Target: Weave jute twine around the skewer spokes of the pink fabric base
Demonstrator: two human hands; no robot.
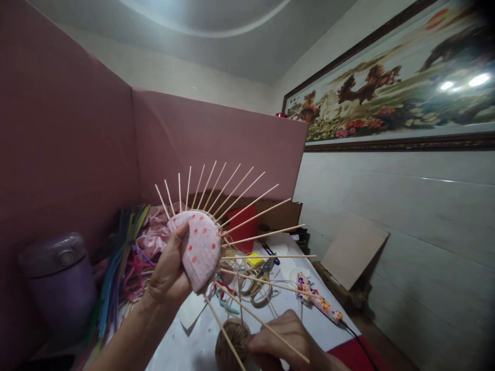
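My left hand (172, 268) is closed around a padded, half-round disc (201, 245) covered in pink cloth with red dots, its thumb on the front face. Thin wooden sticks (235, 188) fan out from the disc's curved edge, and a cord-like band shows along part of that edge. Low in the view, my right hand (288, 337) is curled, its fingertips against a ball of brown twine (234, 342). A strand rises from the ball toward the disc. Two of the lower sticks cross in front of the ball and my right hand.
Scissors (263, 283), a yellow block (254, 259) and a flower-patterned glue gun (317, 299) with a black cord lie on the white table (170, 342). A purple lidded container (58, 283) and colourful strips (112, 278) stand at left. Pink panels (216, 139) enclose the back.
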